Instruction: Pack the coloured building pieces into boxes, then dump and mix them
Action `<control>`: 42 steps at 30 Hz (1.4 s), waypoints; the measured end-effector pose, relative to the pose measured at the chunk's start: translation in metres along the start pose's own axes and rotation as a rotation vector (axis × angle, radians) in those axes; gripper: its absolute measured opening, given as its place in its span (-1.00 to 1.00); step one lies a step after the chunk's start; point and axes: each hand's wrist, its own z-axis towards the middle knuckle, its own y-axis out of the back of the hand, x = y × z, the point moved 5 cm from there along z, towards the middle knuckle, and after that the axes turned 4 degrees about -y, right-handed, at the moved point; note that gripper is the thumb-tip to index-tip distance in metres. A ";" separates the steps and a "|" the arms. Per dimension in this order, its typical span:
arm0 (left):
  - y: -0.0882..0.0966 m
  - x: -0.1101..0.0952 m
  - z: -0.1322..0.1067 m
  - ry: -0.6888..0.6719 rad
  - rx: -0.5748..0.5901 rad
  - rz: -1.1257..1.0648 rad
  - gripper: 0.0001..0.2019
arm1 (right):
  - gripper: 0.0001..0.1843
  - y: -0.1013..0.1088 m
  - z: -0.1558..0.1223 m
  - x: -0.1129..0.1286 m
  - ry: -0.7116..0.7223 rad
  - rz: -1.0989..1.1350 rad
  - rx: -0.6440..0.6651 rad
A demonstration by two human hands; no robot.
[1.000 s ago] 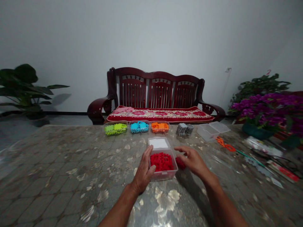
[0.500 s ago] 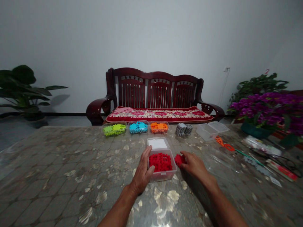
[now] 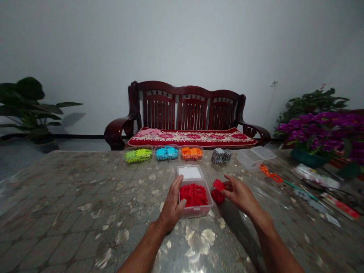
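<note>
A clear plastic box filled with red toothed plastic pieces stands on the table in front of me, its lid hinged open behind it. My left hand is wrapped on the box's left wall, thumb at the near corner. My right hand is just right of the box, fingers pinched on a red piece lifted off the table. Another red piece lies under it beside the box.
Along the far edge stand boxes of green, blue and orange pieces, a grey pile and an empty clear box. Orange pieces, packets and tools lie at right. A wooden bench and plants stand behind.
My right hand moved from over the loose red pieces, pinched one and raised it slightly beside the box. The left hand stayed on the box.
</note>
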 end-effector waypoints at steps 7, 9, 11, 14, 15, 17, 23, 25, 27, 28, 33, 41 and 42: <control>0.001 0.000 0.000 -0.001 0.001 0.008 -0.35 | -0.39 -0.003 -0.019 0.068 0.320 0.096 0.198; 0.001 -0.002 0.000 -0.003 -0.003 -0.001 -0.36 | -0.48 -0.009 -0.024 0.080 0.406 -0.009 0.241; 0.001 -0.003 0.000 -0.006 -0.003 -0.010 -0.35 | -0.56 -0.014 -0.025 0.086 0.452 -0.100 0.271; 0.001 -0.003 0.001 -0.014 -0.006 -0.001 -0.35 | -0.62 -0.017 -0.025 0.090 0.486 -0.147 0.278; 0.001 -0.003 0.001 -0.017 -0.006 0.006 -0.35 | -0.63 -0.017 -0.025 0.091 0.501 -0.148 0.275; 0.000 -0.002 0.001 -0.019 -0.006 0.016 -0.36 | -0.66 -0.020 -0.027 0.095 0.542 -0.154 0.277; 0.000 -0.003 0.000 -0.007 -0.011 0.008 -0.35 | -0.65 -0.025 -0.029 0.096 0.569 -0.117 0.285; 0.001 -0.003 0.001 -0.001 -0.009 0.008 -0.36 | -0.61 -0.021 -0.021 0.085 0.516 -0.060 0.238; 0.001 -0.003 0.001 0.001 -0.002 0.014 -0.36 | -0.59 -0.014 -0.010 0.065 0.398 -0.029 0.152; 0.001 -0.003 0.001 -0.001 0.002 0.015 -0.36 | -0.58 -0.011 -0.004 0.053 0.323 -0.030 0.108; 0.000 -0.001 0.000 -0.007 0.002 0.001 -0.35 | -0.46 -0.014 0.005 0.001 0.038 -0.172 0.104; 0.000 0.000 -0.001 0.004 0.005 -0.002 -0.36 | -0.48 -0.031 -0.009 0.003 -0.018 -0.467 0.124; 0.001 0.000 -0.001 0.005 0.001 -0.005 -0.36 | -0.55 -0.032 -0.009 0.004 -0.020 -0.473 0.133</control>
